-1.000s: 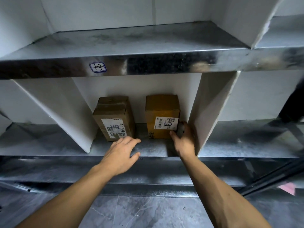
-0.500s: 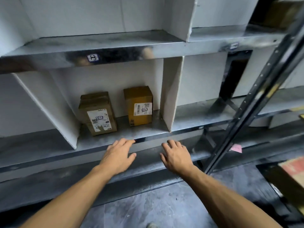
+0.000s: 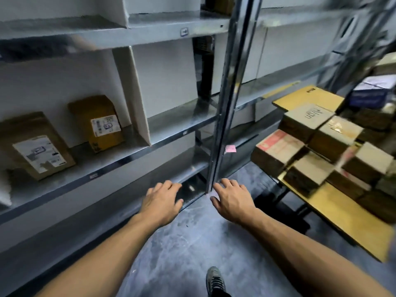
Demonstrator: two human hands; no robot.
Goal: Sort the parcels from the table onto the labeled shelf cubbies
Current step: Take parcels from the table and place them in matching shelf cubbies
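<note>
My left hand (image 3: 161, 202) and my right hand (image 3: 232, 202) are stretched out low in front of me, palms down, fingers loose and a little spread, grasping nothing and touching nothing that I can see. They hang side by side over the grey floor (image 3: 177, 243), near the foot of the metal post (image 3: 227, 93) of the shelf (image 3: 132, 154). On the left, in one cubby, a brown parcel (image 3: 36, 146) and a yellow parcel (image 3: 98, 123) stand apart, each with a white label facing me; the yellow one is farther back and just left of the white divider (image 3: 134, 97). On the right the yellow table (image 3: 347, 217) carries a pile of parcels (image 3: 308, 116), blurred so I cannot read their labels. A pink slip (image 3: 230, 148) sits on the post, and my shoe (image 3: 215, 281) shows at the near edge
</note>
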